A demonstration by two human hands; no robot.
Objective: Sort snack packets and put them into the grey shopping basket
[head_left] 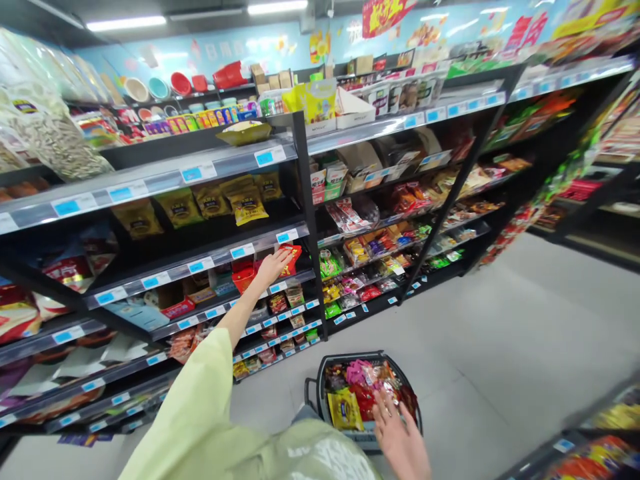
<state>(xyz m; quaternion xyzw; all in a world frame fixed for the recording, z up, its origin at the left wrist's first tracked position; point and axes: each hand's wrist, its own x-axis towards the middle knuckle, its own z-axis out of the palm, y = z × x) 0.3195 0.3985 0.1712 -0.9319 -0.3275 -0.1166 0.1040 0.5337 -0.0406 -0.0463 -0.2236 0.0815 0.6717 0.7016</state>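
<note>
My left hand [275, 263] is stretched out to a middle shelf, its fingers extended over a red packet [291, 261]. It seems to touch the packet, with the thumb side partly hidden. Left of the wrist is a red box [243, 275] on the same shelf. My right hand [399, 430] hovers low over the front of a dark shopping basket [324, 373], fingers apart and holding nothing. In the basket are a yellow snack bag [345, 410], pink packets [361, 373] and red packets [361, 398].
Yellow-green snack bags [245, 199] sit one shelf above my left hand. A black shelf post [307, 200] stands just right of it. Small colourful packets [357, 250] fill the shelves beyond. Grey floor [480, 333] extends to the right, with another display [590, 460] at the lower right.
</note>
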